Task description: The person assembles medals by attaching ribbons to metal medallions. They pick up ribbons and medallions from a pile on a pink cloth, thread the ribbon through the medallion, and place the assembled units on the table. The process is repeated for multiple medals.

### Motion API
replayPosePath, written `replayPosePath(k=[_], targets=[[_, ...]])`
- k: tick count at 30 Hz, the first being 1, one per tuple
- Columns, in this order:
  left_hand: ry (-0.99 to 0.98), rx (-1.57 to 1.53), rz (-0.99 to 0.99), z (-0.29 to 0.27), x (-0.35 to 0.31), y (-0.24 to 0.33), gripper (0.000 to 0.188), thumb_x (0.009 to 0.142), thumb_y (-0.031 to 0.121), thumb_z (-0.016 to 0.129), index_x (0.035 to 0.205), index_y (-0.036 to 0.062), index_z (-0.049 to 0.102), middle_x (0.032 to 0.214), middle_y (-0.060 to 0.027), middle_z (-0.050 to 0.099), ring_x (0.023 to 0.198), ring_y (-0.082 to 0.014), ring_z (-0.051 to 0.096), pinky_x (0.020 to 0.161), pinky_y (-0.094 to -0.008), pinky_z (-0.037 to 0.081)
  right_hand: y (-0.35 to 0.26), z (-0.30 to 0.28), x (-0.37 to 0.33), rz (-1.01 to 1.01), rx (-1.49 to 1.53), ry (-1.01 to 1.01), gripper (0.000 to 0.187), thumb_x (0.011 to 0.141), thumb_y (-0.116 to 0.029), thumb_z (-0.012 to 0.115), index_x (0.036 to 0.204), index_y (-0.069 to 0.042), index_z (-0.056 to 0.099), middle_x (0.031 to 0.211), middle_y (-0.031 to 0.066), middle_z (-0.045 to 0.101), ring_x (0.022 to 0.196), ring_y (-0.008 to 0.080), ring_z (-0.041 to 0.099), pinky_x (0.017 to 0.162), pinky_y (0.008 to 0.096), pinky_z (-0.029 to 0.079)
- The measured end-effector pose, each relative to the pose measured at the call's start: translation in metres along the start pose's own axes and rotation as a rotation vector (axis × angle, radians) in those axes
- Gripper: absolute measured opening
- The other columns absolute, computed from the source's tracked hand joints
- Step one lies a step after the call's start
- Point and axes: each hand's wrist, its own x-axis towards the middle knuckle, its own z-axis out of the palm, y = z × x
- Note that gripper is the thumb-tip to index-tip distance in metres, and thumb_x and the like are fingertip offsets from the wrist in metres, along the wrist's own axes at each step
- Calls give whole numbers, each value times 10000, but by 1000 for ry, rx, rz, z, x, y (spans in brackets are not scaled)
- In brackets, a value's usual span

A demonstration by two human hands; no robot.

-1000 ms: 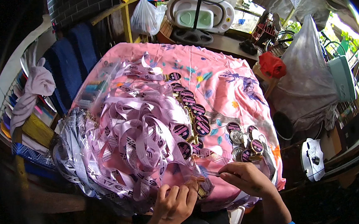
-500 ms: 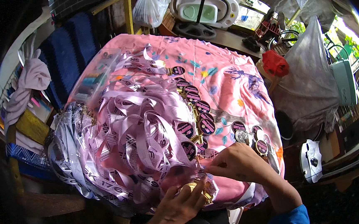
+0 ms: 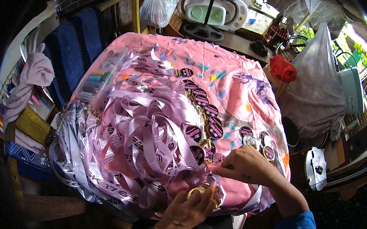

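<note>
Place: a cluttered home work corner, open to daylight and greenery
Work surface: a table under a pink patterned cloth [image 3: 237, 85], beyond the fingers [image 3: 221, 170]
Goods: a heap of lilac ribbons [image 3: 138, 134] just left of the fingers, round medals [image 3: 213, 130] just above them
Household clutter: a white plastic bag [image 3: 154, 8] and a baby bathtub [image 3: 210, 10] far beyond, folded clothes [image 3: 32, 76] well off left

Our right hand [image 3: 247, 168] now sits lower in the frame's centre-right, fingers pinching at the ribbon edge, while our left hand [image 3: 190, 207] turns its gold medal [image 3: 197, 192] up beneath it, nearer together than before.
</note>
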Motion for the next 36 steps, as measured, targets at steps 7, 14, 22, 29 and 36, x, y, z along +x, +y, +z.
replayPosePath(k=[7, 14, 22, 29, 36], targets=[[38, 7, 4, 2, 0, 0, 226, 835, 195, 568, 1041, 103, 584, 1375, -111, 522, 908, -173, 577, 700, -319, 459, -2, -1, -2, 14, 26, 28, 486, 887, -470, 632, 687, -32, 701, 506, 175, 507, 486, 343, 553, 504, 400, 421], [28, 2, 13, 1, 0, 0, 235, 833, 195, 570, 1046, 101, 595, 1388, -115, 515, 912, -175, 576, 685, -321, 455, 1, -1, -3, 18, 47, 41, 465, 869, -454, 659, 703, -23, 710, 512, 180, 517, 483, 342, 560, 500, 391, 426], [-20, -20, -7, 1, 1, 3, 286, 828, 192, 566, 1092, 83, 580, 1386, -116, 512, 1011, -195, 581, 757, -347, 477, 6, 2, -3, -8, 44, 53, 442, 870, -445, 658, 727, -32, 721, 521, 182, 520, 483, 343, 555, 496, 393, 421], [-54, -45, -15, 2, 0, 4, 331, 817, 189, 571, 1126, 73, 568, 1388, -110, 504, 1073, -217, 575, 807, -362, 487, 3, 3, -2, 2, 22, 33, 497, 883, -448, 640, 641, -14, 664, 504, 174, 495, 481, 343, 539, 494, 403, 410], [-49, -31, -1, 0, 1, 3, 314, 817, 185, 571, 1109, 68, 575, 1389, -113, 508, 1042, -212, 583, 799, -352, 485, 0, 6, -3, -20, 26, 57, 507, 886, -446, 637, 622, -14, 651, 500, 163, 500, 470, 335, 530, 490, 401, 408]])
